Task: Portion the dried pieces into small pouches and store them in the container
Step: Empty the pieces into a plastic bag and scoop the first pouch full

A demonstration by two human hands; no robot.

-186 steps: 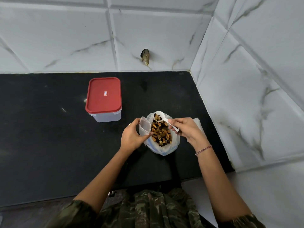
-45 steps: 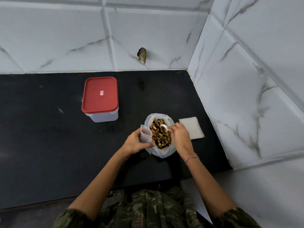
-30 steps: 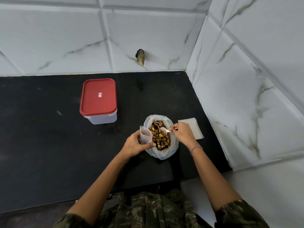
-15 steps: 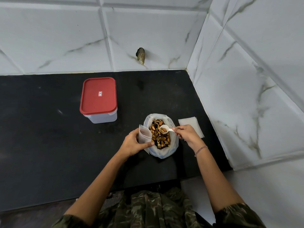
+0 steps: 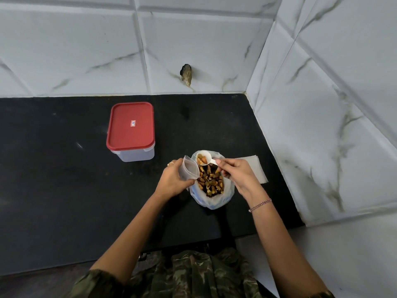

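Note:
A white plastic bag (image 5: 216,202) full of brown dried pieces (image 5: 211,181) stands on the black counter (image 5: 64,190). My left hand (image 5: 174,180) grips a small clear pouch (image 5: 190,169), held with its mouth up just left of the bag. My right hand (image 5: 236,174) pinches the handle of a white spoon (image 5: 204,158) loaded with a few dried pieces, raised over the bag's far rim beside the pouch mouth. The clear container with a red lid (image 5: 131,131) sits shut, farther back on the left.
A stack of flat white pouches (image 5: 255,171) lies right of the bag, partly behind my right hand. Marble-tiled walls close off the back and right side. A dark hole (image 5: 186,74) marks the back wall.
My right hand dug the spoon into the bag, then lifted it out loaded and carried it up and left toward the pouch mouth. My left hand kept the pouch in place.

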